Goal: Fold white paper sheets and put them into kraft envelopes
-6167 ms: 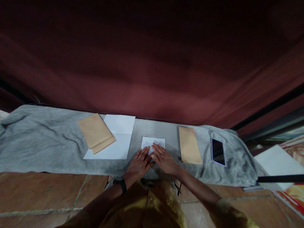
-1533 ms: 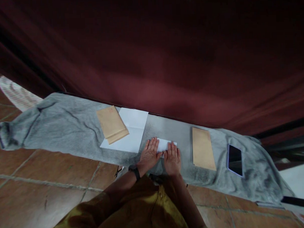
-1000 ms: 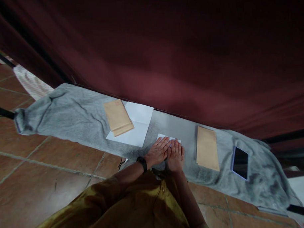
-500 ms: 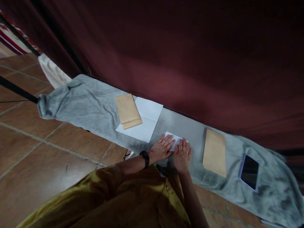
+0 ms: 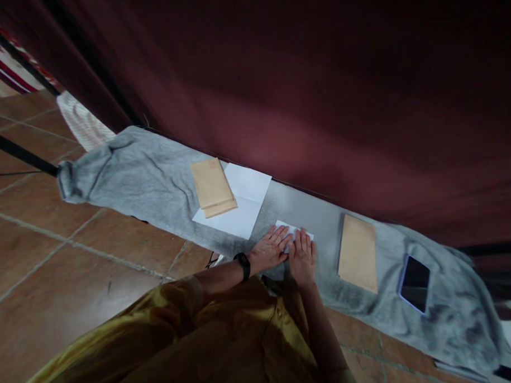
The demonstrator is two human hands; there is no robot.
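A small folded white paper [image 5: 282, 223] lies on the grey cloth, mostly covered by my hands. My left hand [image 5: 271, 249], with a black band on its wrist, rests flat on the paper's left part, fingers spread. On the right part my right hand [image 5: 302, 258] presses down flat, its fingers stretched out. To the left, a larger creased white sheet [image 5: 249, 200] lies under brown envelopes [image 5: 213, 184]. Another brown envelope [image 5: 357, 254] lies to the right of my hands.
A phone [image 5: 415, 283] lies on the grey cloth [image 5: 154, 178] at the right. Behind the cloth-covered surface hangs a dark red curtain [image 5: 253, 119]. Tiled floor [image 5: 91, 275] shows in front, and a black bar [image 5: 21, 151] meets the surface's left end.
My right hand has shifted slightly left on the small paper, closer to my left hand. The view has moved a little; my left hand stays on the paper.
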